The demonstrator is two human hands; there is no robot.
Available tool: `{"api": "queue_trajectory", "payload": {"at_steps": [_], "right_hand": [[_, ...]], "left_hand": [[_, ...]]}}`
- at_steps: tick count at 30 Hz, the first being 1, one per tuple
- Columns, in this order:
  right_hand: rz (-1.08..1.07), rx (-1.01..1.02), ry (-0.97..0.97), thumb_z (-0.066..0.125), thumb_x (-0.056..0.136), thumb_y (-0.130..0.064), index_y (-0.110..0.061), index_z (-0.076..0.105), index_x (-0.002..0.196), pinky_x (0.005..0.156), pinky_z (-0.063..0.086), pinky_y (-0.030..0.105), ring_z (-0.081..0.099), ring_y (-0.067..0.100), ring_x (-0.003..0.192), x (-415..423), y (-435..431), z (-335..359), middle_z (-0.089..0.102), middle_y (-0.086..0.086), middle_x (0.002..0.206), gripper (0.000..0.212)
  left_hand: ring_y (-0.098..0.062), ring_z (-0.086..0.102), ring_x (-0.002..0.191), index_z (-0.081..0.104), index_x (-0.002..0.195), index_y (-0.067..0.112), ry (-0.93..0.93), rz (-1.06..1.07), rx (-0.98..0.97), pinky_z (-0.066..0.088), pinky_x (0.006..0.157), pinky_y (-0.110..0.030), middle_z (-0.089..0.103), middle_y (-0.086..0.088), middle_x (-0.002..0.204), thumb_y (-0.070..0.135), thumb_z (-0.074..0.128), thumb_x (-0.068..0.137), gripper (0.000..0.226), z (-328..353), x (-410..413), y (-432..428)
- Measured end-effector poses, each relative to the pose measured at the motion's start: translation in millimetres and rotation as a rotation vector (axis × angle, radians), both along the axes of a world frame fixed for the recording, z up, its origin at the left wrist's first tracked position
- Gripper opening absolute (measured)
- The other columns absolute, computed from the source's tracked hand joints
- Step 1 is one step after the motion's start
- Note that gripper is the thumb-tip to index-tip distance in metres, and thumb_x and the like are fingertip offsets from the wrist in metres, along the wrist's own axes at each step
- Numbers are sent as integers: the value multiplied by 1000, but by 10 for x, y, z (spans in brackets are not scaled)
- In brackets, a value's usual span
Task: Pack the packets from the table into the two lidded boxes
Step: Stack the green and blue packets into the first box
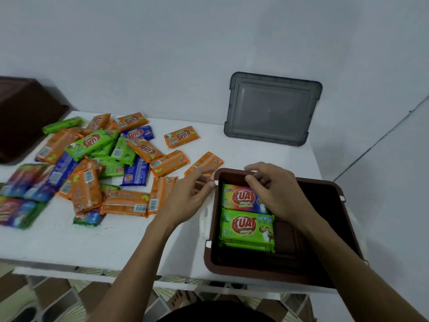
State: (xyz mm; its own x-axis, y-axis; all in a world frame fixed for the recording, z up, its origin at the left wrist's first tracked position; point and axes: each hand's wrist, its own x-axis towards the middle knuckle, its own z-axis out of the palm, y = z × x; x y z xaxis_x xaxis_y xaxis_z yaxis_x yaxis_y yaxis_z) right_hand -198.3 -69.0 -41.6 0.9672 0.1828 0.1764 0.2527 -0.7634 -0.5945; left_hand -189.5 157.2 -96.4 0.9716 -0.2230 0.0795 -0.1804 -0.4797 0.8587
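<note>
A white table (116, 242) stood against a pale wall. On its right near corner sat an open brown plastic box (209, 259), holding a rainbow-coloured "KUAT" packet (239, 197) and, just in front of it, a stack topped by a green "KUAT" packet (246, 226). The right hand (276, 191) lay over the rainbow packet, fingers bent at its far edge; a grip could not be made out. The left hand (185, 196), fingers loosely extended, reached over the near end of an orange foil packet (205, 162) beside the box. Left of it sprawled a heap of orange, green and blue packets (104, 159). A grey translucent plastic lid (271, 110) leaned on the wall, and a dark brown container (23, 117) sat far left.
</note>
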Motion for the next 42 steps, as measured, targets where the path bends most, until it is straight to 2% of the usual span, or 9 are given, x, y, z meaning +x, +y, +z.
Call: {"api": "queue_trajectory", "payload": {"at_steps": [3,6,13,20,23,26,30,38,42], "right_hand": [[68,40,-40,62,94,-23,-17,69,113,72,55,21,66,8,73,115,220,58,69,-4,83,21],[107,107,-32,61,94,-22,-20,70,109,69,54,22,65,7,71,262,477,41,67,-8,82,17],[213,209,109,59,95,-25,-24,70,109,69,49,21,62,6,71,637,1119,0,65,-11,80,18],[330,179,219,56,96,-26,-28,67,113,63,44,16,59,0,75,924,1789,-91,60,-15,85,21],[407,99,267,55,97,-25,-24,65,118,61,43,18,57,1,73,1051,2088,-193,58,-13,86,23],[452,-8,305,54,97,-29,-26,62,122,66,54,32,63,12,82,1161,2324,-351,64,-5,96,26],[522,-206,323,54,98,-26,-21,58,129,75,55,37,63,22,93,1241,2568,-556,67,8,107,32],[696,-713,236,40,102,-35,-44,31,147,99,43,51,33,38,131,1305,2823,-806,33,17,142,47],[716,-885,189,40,100,-42,-45,29,147,104,39,53,30,47,131,1298,2903,-811,24,20,148,49]], "left_hand": [[1,61,90,57,127,32,16,53,0,52,69,-17,62,12,104,31,54,98,29,-9,-32,197],[0,61,90,58,123,30,38,120,18,50,67,-12,61,13,102,30,54,97,26,-11,-65,459],[0,62,88,60,121,28,32,291,78,50,65,-17,64,10,104,28,54,98,24,-123,-129,1176],[-15,58,101,63,120,21,-24,514,257,48,83,-31,62,4,112,24,58,95,26,-336,-164,1877],[-23,51,112,63,122,21,-2,588,380,42,91,-36,57,-2,120,32,59,93,31,-441,-170,2116],[-28,48,114,63,121,18,-6,607,460,43,93,-43,54,-7,124,41,52,88,42,-513,-185,2255],[-30,46,116,64,120,14,-51,613,490,39,93,-38,52,-10,126,32,59,90,36,-595,-177,2307],[-22,40,123,60,124,22,-38,596,456,36,90,-30,46,-3,132,33,67,89,38,-678,-155,2408],[-22,40,123,60,124,23,-44,600,450,37,92,-31,47,-3,131,35,67,88,38,-707,-147,2430]]}}
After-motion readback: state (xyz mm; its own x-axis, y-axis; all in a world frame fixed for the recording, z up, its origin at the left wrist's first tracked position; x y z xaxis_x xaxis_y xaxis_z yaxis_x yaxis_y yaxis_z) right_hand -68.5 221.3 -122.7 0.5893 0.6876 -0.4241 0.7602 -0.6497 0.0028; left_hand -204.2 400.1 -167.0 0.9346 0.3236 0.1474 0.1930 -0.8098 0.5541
